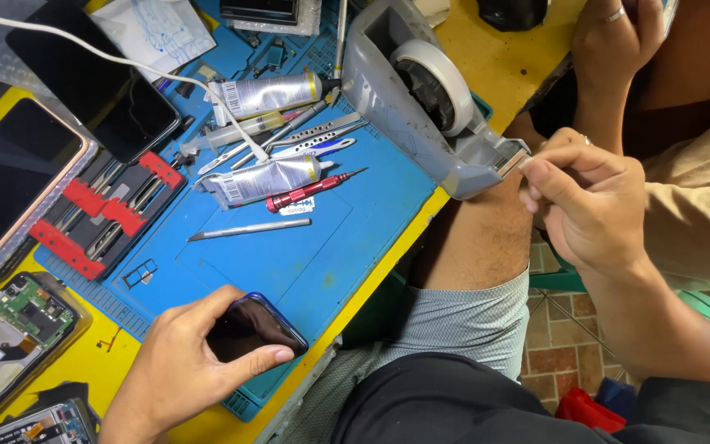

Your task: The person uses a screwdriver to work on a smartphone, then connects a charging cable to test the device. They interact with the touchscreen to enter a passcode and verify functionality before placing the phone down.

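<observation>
Pinching the tape end (526, 163) at the grey tape dispenser (421, 99) with my right hand (589, 205), fingers closed; my left hand (182, 362) is clasping a dark phone (256, 329) on the blue mat (322, 255), near the red screwdriver (310, 191).

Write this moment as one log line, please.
left hand: grips dark phone on blue mat | right hand: pinches tape at grey tape dispenser
</observation>
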